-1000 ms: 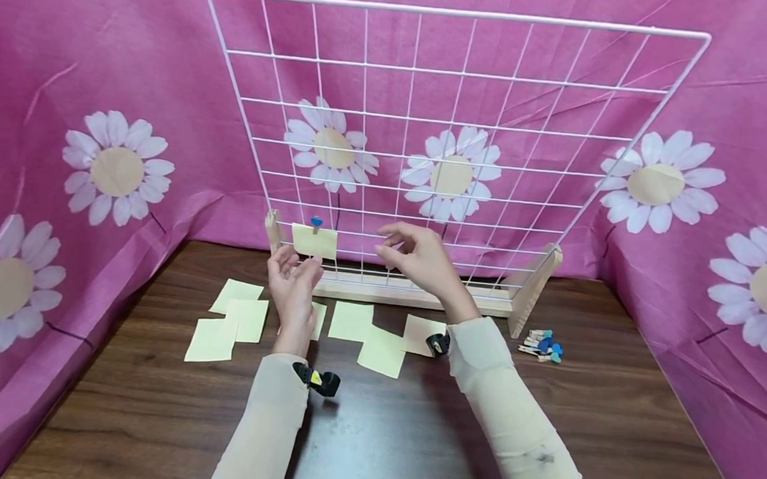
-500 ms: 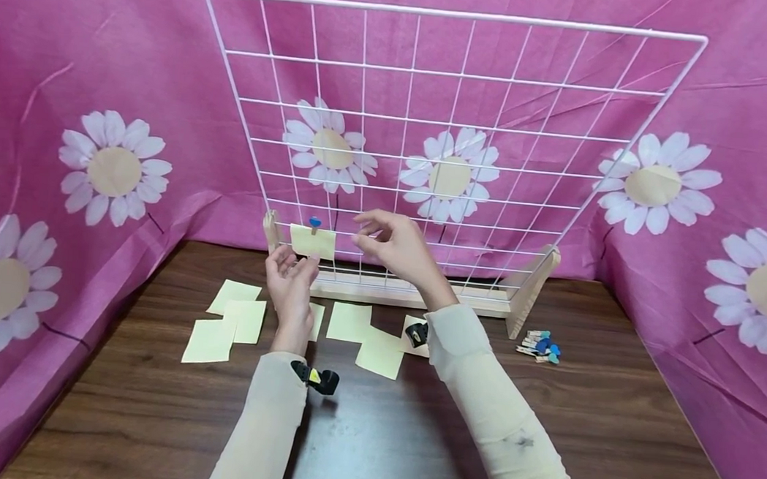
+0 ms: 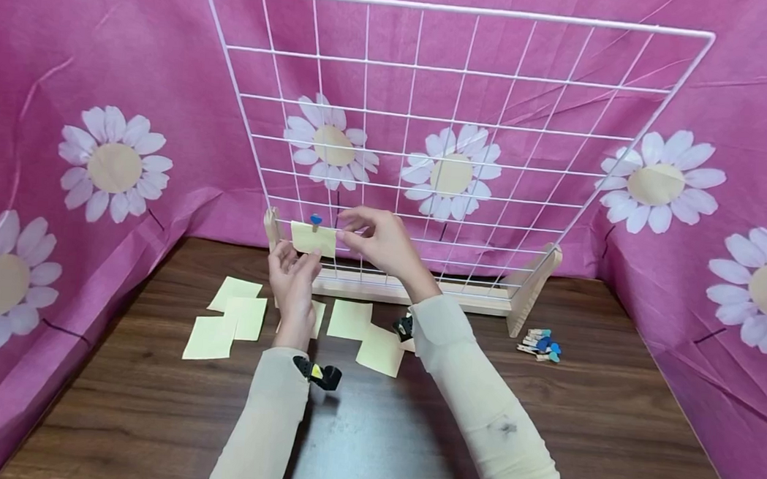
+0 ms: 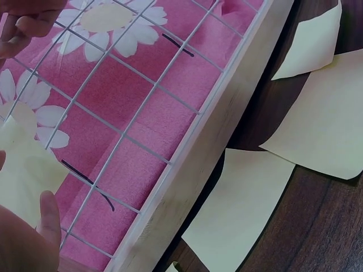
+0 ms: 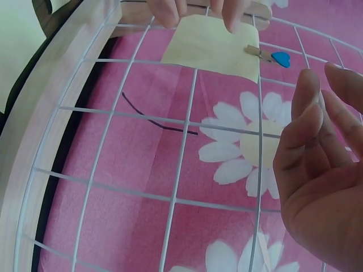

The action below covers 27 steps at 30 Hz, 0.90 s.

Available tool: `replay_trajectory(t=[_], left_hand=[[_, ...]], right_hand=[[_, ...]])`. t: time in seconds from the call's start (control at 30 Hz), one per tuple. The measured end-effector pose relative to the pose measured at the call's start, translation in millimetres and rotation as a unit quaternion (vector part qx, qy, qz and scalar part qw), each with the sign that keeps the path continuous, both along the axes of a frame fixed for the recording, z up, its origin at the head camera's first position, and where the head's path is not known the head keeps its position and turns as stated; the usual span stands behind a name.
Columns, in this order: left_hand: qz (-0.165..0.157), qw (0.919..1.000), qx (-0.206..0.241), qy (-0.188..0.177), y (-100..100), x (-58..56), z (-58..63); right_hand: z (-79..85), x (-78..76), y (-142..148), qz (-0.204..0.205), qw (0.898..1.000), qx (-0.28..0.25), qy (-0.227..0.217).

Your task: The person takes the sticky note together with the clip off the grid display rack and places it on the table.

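A pale yellow sticky note hangs low on the left of a white wire grid. At its top edge sits a small wooden clothespin with a blue heart. My left hand is at the note's lower edge, palm up, with relaxed fingers; its thumb overlaps the paper in the left wrist view. To the right of the note is my right hand, loosely bent and holding nothing. Its fingertips are close beside the clothespin, apart from it in the right wrist view.
A wooden base with upright ends carries the grid. Several loose sticky notes lie on the dark wood table before it. Several clothespins with blue hearts are heaped at the right. Pink flowered cloth surrounds the table.
My right hand has moved left across the grid, up to the hanging note and its clothespin. My left hand stays at the note's lower edge.
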<state>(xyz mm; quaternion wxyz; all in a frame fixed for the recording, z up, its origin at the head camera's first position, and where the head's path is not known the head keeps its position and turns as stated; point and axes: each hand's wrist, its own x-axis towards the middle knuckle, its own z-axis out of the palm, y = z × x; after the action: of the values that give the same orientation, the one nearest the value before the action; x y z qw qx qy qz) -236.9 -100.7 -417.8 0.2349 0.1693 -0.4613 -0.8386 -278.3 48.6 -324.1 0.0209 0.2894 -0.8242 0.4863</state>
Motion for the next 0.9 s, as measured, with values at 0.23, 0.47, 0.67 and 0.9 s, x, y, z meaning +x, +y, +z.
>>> replay_trajectory(t=[0.23,0.47,0.67,0.9], left_hand=[[-0.011,0.9999,-0.002,-0.002,0,-0.3,1.0],[-0.007,1.0000,0.000,-0.002,0,-2.3,2.3],[-0.008,1.0000,0.002,-0.003,-2,-4.0,2.6],[-0.012,0.9998,0.015,0.002,0,-6.7,4.4]], right_hand=[[0.1,-2.5,-7,-0.004,1.000,0.017,-0.006],[-1.0,-3.3,-17,0.001,1.000,0.017,-0.012],[-1.7,-2.6,-24,0.005,1.000,0.017,-0.026],[-5.4,-3.2,-31,0.010,0.999,0.009,-0.030]])
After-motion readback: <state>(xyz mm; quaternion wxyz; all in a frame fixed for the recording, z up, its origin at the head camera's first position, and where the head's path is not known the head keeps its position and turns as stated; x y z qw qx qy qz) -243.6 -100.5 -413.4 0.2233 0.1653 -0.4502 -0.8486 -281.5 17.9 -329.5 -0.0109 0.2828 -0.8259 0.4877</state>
